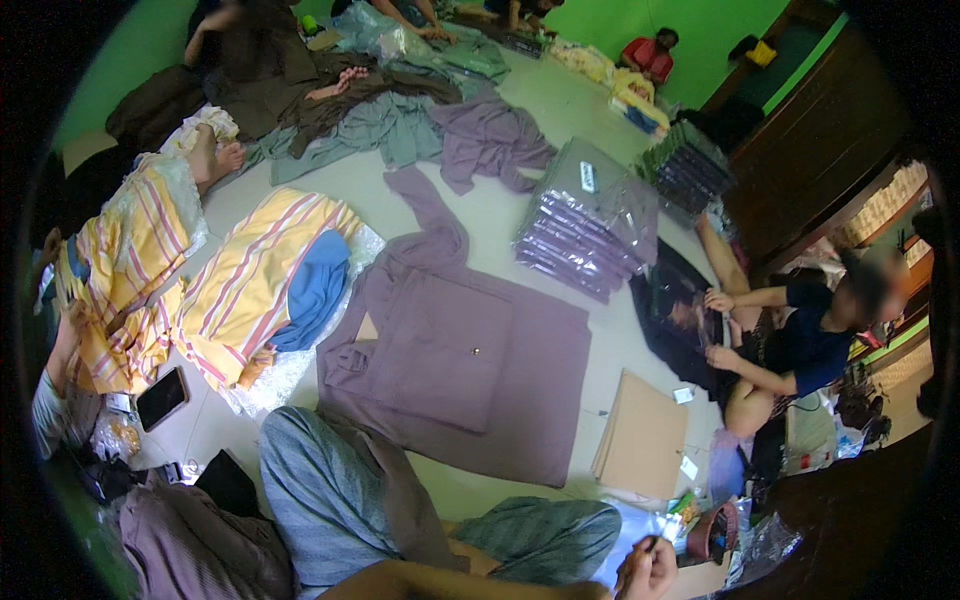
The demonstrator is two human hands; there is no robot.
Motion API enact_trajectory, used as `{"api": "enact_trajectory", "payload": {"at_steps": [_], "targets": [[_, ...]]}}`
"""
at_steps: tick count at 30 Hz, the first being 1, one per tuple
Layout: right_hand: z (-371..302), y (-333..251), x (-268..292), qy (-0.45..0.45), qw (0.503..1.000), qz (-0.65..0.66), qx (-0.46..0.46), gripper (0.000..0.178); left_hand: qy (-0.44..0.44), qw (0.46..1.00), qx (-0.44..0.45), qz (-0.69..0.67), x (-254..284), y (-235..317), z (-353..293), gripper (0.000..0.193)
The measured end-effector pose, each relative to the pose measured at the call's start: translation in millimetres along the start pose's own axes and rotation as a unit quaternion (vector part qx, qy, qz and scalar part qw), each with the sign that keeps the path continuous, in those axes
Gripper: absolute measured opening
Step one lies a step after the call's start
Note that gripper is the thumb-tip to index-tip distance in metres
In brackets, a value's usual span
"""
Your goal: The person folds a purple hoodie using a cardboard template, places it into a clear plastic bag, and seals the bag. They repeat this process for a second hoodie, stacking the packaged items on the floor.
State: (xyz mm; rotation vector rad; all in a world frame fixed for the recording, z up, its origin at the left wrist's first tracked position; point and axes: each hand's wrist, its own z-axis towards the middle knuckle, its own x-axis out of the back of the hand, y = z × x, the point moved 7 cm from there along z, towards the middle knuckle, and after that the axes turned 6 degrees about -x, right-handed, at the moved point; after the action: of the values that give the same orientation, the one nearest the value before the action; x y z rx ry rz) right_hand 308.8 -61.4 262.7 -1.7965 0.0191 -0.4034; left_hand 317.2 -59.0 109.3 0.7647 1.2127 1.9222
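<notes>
One hand, the right hand [648, 568], shows at the lower edge with its fingers curled together, pinching a small dark item [651, 545] too small to identify; the left hand is out of frame. Its forearm crosses the person's grey-trousered knee [540, 530], near a roll of tape [712, 532] and well apart from the folded mauve garment [460, 355] spread on the floor ahead. Flat cardboard sheets [642, 438] lie between garment and hand.
</notes>
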Motion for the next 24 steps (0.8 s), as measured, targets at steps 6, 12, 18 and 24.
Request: {"api": "enact_trajectory", "payload": {"at_steps": [6,12,18,24], "targets": [[-59,-1,28,0.036,0.995,-0.028,0.090,0.004,-0.024,0.987,0.005,0.158,-33,12,-30,0.031],[-29,85,88,0.173,0.933,-0.290,0.123,0.026,-0.006,0.931,0.034,0.363,-40,25,-76,0.043],[-43,194,151,0.189,0.902,-0.388,-0.018,0.034,0.095,0.827,0.225,0.506,-12,12,-164,0.058],[-34,249,152,0.172,0.941,-0.290,-0.028,0.029,0.009,0.765,0.339,0.548,-10,9,-182,0.063]]}}
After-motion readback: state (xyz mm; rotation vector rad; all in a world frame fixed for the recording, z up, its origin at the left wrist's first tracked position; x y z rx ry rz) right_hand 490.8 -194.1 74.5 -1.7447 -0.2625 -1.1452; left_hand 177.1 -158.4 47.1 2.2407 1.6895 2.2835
